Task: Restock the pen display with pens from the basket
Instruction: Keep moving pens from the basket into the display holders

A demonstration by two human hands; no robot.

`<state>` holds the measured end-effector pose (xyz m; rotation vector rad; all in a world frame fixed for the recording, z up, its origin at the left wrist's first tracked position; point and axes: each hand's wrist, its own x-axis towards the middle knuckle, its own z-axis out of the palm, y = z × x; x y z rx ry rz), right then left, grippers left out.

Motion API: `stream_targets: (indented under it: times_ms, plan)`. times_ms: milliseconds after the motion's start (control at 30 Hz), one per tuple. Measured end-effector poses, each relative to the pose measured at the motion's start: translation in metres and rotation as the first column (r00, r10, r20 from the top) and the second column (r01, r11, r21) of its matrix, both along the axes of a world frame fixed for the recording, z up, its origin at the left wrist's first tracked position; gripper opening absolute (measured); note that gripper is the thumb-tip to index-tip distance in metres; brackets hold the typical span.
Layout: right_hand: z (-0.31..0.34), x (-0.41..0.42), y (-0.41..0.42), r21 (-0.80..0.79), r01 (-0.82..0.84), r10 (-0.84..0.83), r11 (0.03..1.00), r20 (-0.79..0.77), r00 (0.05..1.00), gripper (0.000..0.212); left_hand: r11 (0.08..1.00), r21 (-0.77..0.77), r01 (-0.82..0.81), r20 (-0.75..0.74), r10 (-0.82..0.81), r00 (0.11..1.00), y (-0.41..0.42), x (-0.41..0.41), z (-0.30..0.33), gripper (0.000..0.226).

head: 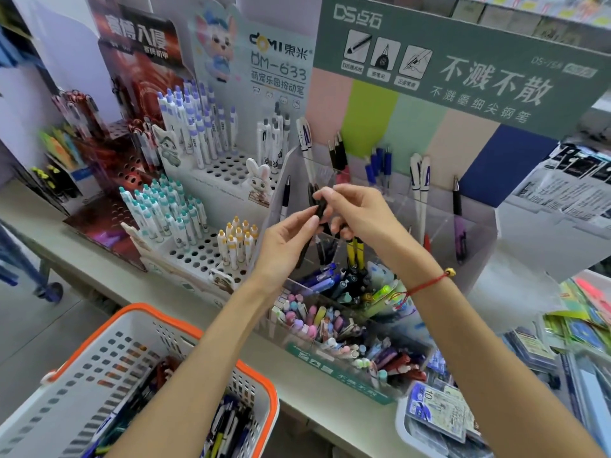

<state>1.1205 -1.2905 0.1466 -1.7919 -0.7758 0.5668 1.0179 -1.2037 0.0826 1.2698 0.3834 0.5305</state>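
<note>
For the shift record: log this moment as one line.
step: restocking | left hand: pinches black pen | right hand: grips same pen | position: above clear display | basket: pens remain

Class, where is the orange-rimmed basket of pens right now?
In the head view, the basket sits at the bottom left, below the left hand, in front of the counter.

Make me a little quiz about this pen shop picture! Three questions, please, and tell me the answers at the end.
1. True or false: both hands hold the black pen.
2. What colour is the rim of the basket? A green, B orange, C blue.
3. Which wrist wears the red string bracelet?

Key:
1. True: left hand and right hand pinch it.
2. B.
3. The right wrist.
</note>
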Motion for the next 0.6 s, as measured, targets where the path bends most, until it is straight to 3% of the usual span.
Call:
stream_targets:
  times_ms: [100, 133, 200, 267, 333, 400, 500, 600]
  plan:
    - [-0.002, 0.007, -0.002, 0.176, 0.21, -0.259, 0.962, 0.331, 0.907, 0.022, 0.956, 0.29, -0.037, -0.091, 0.066, 0.994, 0.009, 0.007, 0.004, 0.035]
    - [-0.001, 0.012, -0.003, 0.267, 0.284, -0.373, 0.921, 0.391, 0.842, 0.023, 0.891, 0.454, -0.021, -0.169, 0.11, 0.979, 0.015, 0.009, 0.0, 0.043]
    - [-0.001, 0.019, -0.004, 0.339, 0.342, -0.477, 0.877, 0.513, 0.714, 0.024, 0.653, 0.75, 0.11, -0.337, 0.234, 0.912, 0.026, 0.007, -0.011, 0.057]
    - [-0.003, 0.014, 0.0, 0.182, 0.335, -0.363, 0.925, 0.685, 0.631, 0.025, 0.409, 0.88, 0.241, -0.39, 0.334, 0.858, 0.033, 0.003, -0.025, 0.061]
    - [-0.011, 0.004, 0.008, -0.035, 0.333, -0.176, 0.942, 0.795, 0.581, 0.028, 0.288, 0.911, 0.295, -0.387, 0.352, 0.852, 0.033, 0.0, -0.036, 0.066]
    - [-0.02, -0.004, 0.015, -0.187, 0.321, -0.046, 0.929, 0.8, 0.599, 0.03, 0.258, 0.913, 0.315, -0.392, 0.344, 0.854, 0.033, -0.002, -0.04, 0.074]
    - [-0.029, -0.006, 0.026, -0.447, 0.337, 0.141, 0.829, 0.749, 0.647, 0.021, 0.213, 0.903, 0.373, -0.427, 0.335, 0.84, 0.035, -0.005, -0.042, 0.084]
    - [-0.026, -0.003, 0.032, -0.487, 0.377, 0.179, 0.788, 0.767, 0.616, 0.016, 0.185, 0.904, 0.385, -0.427, 0.373, 0.824, 0.033, -0.006, -0.039, 0.083]
